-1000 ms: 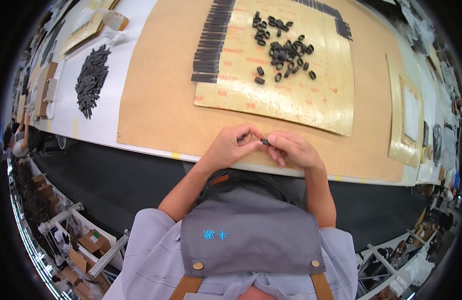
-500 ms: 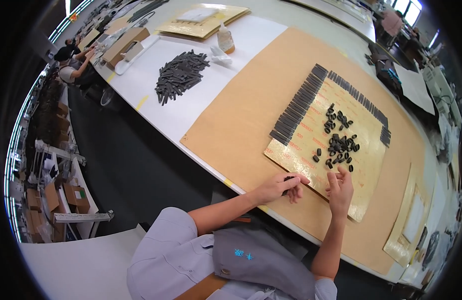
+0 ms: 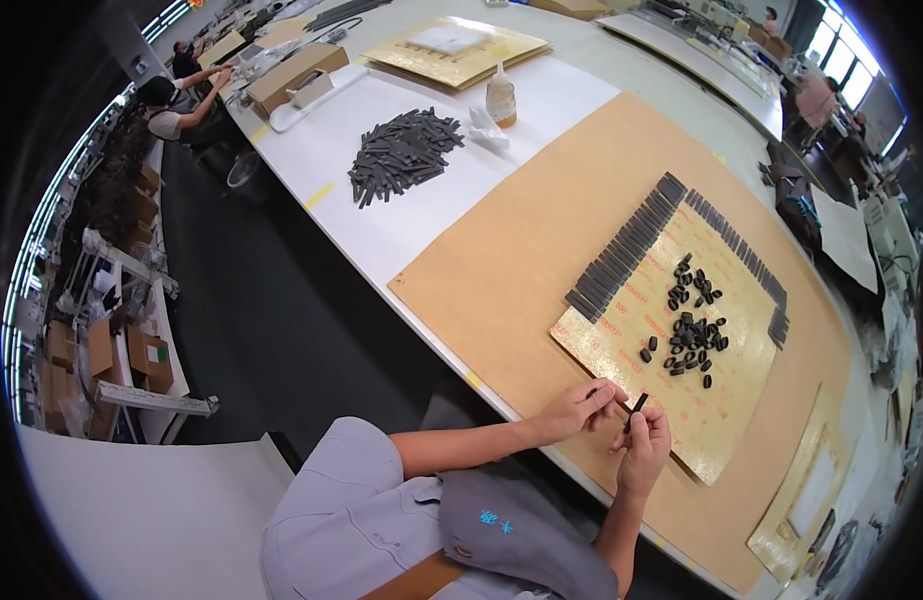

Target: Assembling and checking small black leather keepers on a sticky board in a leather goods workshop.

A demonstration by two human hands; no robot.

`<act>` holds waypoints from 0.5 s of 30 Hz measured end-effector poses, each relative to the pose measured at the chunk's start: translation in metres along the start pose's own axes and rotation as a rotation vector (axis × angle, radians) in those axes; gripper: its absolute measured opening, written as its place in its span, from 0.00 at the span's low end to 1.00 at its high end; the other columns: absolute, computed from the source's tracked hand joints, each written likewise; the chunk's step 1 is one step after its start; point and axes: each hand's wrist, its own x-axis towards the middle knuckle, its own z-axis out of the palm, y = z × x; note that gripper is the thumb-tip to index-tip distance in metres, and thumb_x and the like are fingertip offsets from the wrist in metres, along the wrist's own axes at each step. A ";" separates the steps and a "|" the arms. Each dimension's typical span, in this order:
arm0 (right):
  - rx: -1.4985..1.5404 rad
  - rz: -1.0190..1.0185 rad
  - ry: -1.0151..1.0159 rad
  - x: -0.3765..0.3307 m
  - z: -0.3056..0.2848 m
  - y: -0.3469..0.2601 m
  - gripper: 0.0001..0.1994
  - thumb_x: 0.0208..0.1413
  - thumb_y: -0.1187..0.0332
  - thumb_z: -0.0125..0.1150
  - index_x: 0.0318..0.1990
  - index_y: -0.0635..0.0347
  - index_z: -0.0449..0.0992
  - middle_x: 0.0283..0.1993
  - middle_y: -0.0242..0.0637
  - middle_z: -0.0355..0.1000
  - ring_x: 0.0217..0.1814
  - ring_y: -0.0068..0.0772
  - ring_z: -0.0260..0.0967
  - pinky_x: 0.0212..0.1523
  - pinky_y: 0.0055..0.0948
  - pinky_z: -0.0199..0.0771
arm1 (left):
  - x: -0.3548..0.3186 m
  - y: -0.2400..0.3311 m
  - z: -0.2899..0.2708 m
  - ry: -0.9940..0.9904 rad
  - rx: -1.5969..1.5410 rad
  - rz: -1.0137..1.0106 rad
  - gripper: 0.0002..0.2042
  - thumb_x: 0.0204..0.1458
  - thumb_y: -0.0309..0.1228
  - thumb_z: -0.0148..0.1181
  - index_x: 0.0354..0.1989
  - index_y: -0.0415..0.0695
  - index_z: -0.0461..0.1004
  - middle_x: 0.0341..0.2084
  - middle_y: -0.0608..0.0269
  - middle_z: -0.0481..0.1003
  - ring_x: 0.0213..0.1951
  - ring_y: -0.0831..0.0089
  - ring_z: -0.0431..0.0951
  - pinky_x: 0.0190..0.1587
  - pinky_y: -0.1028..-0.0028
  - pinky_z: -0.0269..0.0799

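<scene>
At the near edge of the yellow printed board (image 3: pixel 606 350), both my hands are raised close together. My right hand (image 3: pixel 645 450) pinches a short black strip (image 3: pixel 638 402), which stands up between thumb and fingers. My left hand (image 3: pixel 573 412) is closed just left of it, with a bit of something dark at its fingertips; the rest is hidden by the fingers. Beyond my hands, small black loops (image 3: pixel 693 335) lie scattered on the board. A row of flat black strips (image 3: pixel 621 250) lines the board's left edge, and another row (image 3: pixel 736 240) runs along its far edge.
A pile of black strips (image 3: pixel 406 150) lies on white paper farther left. Near it stand a glue bottle (image 3: pixel 501 100), crumpled white tissue (image 3: pixel 488 130) and stacked yellow boards (image 3: pixel 456 55). Brown paper (image 3: pixel 501 260) covers the near table. A co-worker (image 3: pixel 176 110) sits at far left.
My right hand has come back from near the loops toward my left hand and now holds a black strip. My left hand stays closed near the board's edge. The view has shifted slightly.
</scene>
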 end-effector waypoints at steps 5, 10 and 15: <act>0.025 0.045 -0.002 -0.003 -0.003 0.001 0.03 0.57 0.75 0.50 0.34 0.63 0.65 0.28 0.36 0.68 0.19 0.20 0.64 0.20 0.17 0.68 | -0.002 0.007 0.005 -0.075 0.090 -0.060 0.15 0.63 0.40 0.42 0.40 0.39 0.69 0.17 0.77 0.58 0.18 0.88 0.55 0.20 0.84 0.51; 0.020 0.020 -0.029 -0.003 -0.006 0.005 0.02 0.56 0.77 0.50 0.35 0.64 0.66 0.28 0.36 0.69 0.21 0.20 0.66 0.22 0.20 0.72 | -0.002 0.009 0.003 -0.118 0.102 -0.105 0.15 0.63 0.39 0.43 0.36 0.39 0.70 0.15 0.77 0.56 0.16 0.88 0.52 0.18 0.83 0.48; 0.131 0.102 -0.074 -0.004 -0.012 -0.004 0.02 0.54 0.79 0.52 0.35 0.65 0.68 0.27 0.35 0.69 0.22 0.21 0.66 0.24 0.23 0.74 | 0.001 0.012 0.000 -0.153 0.012 -0.175 0.13 0.62 0.38 0.44 0.38 0.40 0.69 0.14 0.76 0.56 0.15 0.87 0.52 0.17 0.82 0.47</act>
